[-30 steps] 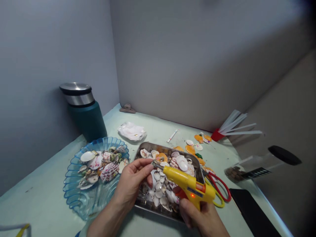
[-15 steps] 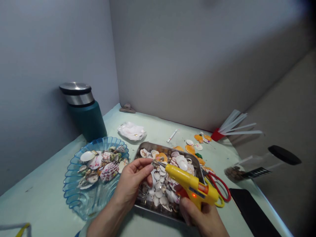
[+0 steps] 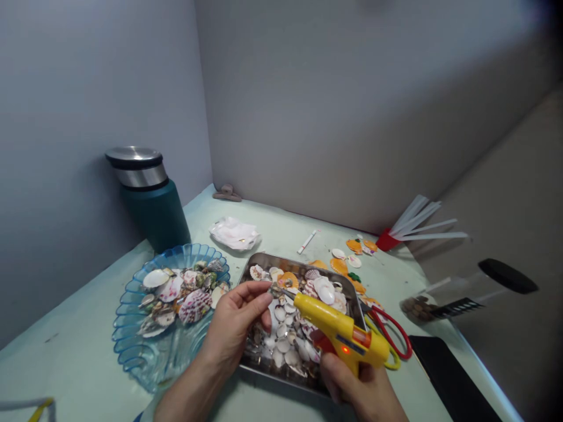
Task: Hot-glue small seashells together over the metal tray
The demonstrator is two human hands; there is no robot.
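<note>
My right hand (image 3: pixel 358 375) is wrapped round the handle of a yellow hot glue gun (image 3: pixel 329 316), whose small light glows orange. My left hand (image 3: pixel 240 319) pinches a small seashell (image 3: pixel 275 291) between thumb and fingers; its exact shape is hard to make out. The gun's nozzle points left and meets the shell or lies right at it. Both hands are above a metal tray (image 3: pixel 281 370) of white, striped and orange shells. A blue scalloped plate (image 3: pixel 132 351) with larger shells stands left of my left hand.
Behind the plate stands a teal bottle (image 3: pixel 156 211). White crumpled packaging (image 3: pixel 235 233) lies behind the tray. Orange shells (image 3: pixel 338 266), red-and-yellow scissors (image 3: pixel 396 334), a black phone (image 3: pixel 448 375), a red cup of glue sticks (image 3: pixel 387 240) and a clear jar (image 3: pixel 417 308) are on the right.
Almost nothing differs. The glue gun has shifted very slightly to the left, its nozzle still at the shell in my left hand.
</note>
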